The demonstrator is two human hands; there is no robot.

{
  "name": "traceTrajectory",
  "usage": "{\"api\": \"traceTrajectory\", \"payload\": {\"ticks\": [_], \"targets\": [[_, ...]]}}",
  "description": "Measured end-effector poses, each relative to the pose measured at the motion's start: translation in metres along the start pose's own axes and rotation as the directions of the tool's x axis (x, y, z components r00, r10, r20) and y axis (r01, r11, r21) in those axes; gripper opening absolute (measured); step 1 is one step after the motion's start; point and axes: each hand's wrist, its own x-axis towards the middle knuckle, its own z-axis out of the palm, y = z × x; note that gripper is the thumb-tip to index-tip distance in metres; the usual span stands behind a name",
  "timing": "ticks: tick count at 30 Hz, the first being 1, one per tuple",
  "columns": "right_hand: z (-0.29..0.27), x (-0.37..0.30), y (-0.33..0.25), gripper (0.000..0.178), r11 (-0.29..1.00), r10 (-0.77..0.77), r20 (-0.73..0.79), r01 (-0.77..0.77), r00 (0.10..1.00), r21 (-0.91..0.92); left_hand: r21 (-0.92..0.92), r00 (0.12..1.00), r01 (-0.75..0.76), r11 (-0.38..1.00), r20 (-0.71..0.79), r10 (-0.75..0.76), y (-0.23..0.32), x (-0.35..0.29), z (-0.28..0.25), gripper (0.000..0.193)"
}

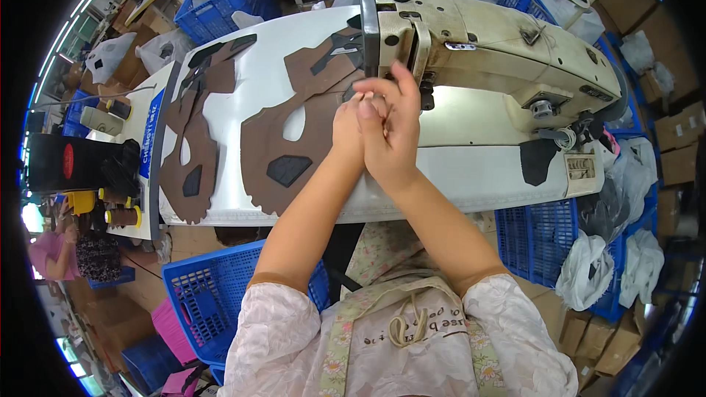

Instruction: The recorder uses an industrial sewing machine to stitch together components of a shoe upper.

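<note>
My two hands meet in front of the sewing machine's (pixel 485 51) head, just beside its needle area. My left hand (pixel 348 129) is closed, its fingers mostly hidden against the other palm; I cannot make out whether anything is in it. My right hand (pixel 396 136) leans against it, palm partly turned up, with bent fingers standing apart and nothing visible in them. A large brown cut piece (pixel 276 151) with a dark patch (pixel 289 170) lies flat left of my forearms. Its far end reaches toward the machine head. Farther left is a similar brown piece (pixel 198 176) with dark patches.
A loose black piece (pixel 538 162) lies on the machine bed's (pixel 471 173) right part. Blue baskets (pixel 213 294) stand below the table, more behind it. Thread spools (pixel 123 217) sit on another machine at left. A person in pink (pixel 53 254) sits beyond.
</note>
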Motion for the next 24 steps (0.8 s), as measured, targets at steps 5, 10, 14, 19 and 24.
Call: {"api": "traceTrajectory", "payload": {"ticks": [5,10,14,19,24], "targets": [[-0.059,0.007,-0.007,0.032,0.756,-0.337,0.308,0.451,0.890,-0.474,0.357,0.980,-0.118,0.926,-0.107,0.166,-0.014,-0.002,0.017,0.037],[-0.076,-0.010,-0.022,0.026,0.892,-0.012,0.248,0.122,0.969,-0.435,0.461,0.998,0.060,0.885,-0.017,-0.058,-0.025,0.007,-0.007,0.033],[-0.066,-0.032,-0.009,0.043,0.811,0.513,0.228,-0.380,0.827,-0.445,0.431,0.993,0.116,0.895,-0.055,-0.102,-0.062,0.004,-0.024,0.036],[-0.031,-0.014,0.036,0.038,0.659,0.576,0.138,-0.358,0.806,-0.661,0.363,0.990,0.054,0.930,-0.141,-0.003,-0.074,-0.003,-0.024,0.038],[-0.015,0.005,0.063,0.032,0.272,0.455,0.224,0.105,0.862,-0.957,0.347,0.974,0.059,0.936,-0.227,0.023,-0.079,-0.005,-0.019,0.039]]}}
